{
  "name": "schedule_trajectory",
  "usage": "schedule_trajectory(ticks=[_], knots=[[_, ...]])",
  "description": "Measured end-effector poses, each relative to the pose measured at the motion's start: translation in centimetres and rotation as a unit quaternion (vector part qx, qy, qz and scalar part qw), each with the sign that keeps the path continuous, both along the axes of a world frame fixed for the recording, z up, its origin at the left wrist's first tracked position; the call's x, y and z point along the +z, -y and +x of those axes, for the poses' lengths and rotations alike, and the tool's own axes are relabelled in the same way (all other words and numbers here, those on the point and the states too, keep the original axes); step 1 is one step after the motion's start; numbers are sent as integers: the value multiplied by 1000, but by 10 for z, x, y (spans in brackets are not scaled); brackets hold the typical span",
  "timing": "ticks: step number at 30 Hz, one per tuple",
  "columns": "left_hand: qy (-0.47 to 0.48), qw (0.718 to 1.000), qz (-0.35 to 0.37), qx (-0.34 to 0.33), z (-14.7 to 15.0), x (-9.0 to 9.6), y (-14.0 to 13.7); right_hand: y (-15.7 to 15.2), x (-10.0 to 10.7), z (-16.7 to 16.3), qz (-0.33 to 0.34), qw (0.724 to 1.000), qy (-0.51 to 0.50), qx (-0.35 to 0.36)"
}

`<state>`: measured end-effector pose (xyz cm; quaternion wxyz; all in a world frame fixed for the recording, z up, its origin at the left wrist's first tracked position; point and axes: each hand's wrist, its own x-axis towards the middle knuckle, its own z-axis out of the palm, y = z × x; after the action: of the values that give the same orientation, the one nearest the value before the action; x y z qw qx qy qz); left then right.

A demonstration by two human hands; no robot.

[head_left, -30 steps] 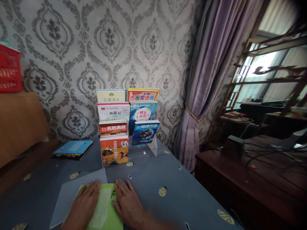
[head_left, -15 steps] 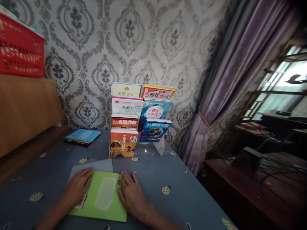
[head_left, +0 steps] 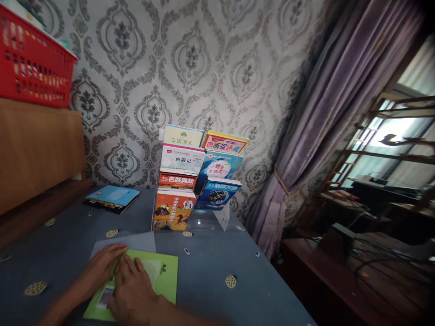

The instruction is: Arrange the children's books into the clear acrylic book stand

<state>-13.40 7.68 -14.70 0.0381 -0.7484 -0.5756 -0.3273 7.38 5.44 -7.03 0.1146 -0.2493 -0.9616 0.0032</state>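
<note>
On the blue-grey, pineapple-patterned worktop (head_left: 204, 280), one light-green, paper-covered book (head_left: 168, 280) lies toward the near edge, well in from the right edge, partly over one pale grey sheet (head_left: 144, 241) that shows past its top. The step in hand looks like pressing the book flat: the right hand (head_left: 134, 290) rests across its cover, grip spread and clamped on nothing, while the left hand (head_left: 103, 265) bears on its upper left edge, fingers together; I cannot tell whether that grip pinches it. Moving the book next would call for fingertips under an edge. Near the far edge, one clear plastic stand (head_left: 223, 220) holds seven upright books (head_left: 178, 160), four left and three right; by the far left corner lies one pile of at least two books (head_left: 113, 196), light blue uppermost.
</note>
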Motion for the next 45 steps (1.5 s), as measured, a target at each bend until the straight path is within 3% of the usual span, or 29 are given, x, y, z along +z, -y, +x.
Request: schedule_trajectory(ticks=[6, 9, 16, 21, 30, 35, 38, 41, 45], knots=[[10, 1000, -11, -18, -7, -2, 1, 15, 2, -3, 48, 998, -25, 43], [-16, 999, -37, -32, -7, 9, 7, 18, 9, 9, 52, 995, -38, 74], [-52, 989, -136, -38, 2, 58, 24, 28, 16, 28, -36, 992, 5, 120], [-75, 985, -155, -17, 7, 65, 25, 34, 12, 48, -74, 989, 0, 126], [-74, 987, -140, 5, 10, 57, 24, 30, 13, 95, -131, 991, 1, 35], [-77, 988, -133, 29, 21, 64, 29, 27, 9, 106, -138, 990, -13, 14], [-91, 983, -129, 96, 35, 78, 43, 18, 4, 111, -141, 989, -48, -4], [-109, 975, -125, 148, 54, 90, 66, 0, -5, 118, -128, 984, -97, -78], [-132, 982, -111, 76, 76, 88, 100, -23, -18, 126, -104, 979, -121, -129]])
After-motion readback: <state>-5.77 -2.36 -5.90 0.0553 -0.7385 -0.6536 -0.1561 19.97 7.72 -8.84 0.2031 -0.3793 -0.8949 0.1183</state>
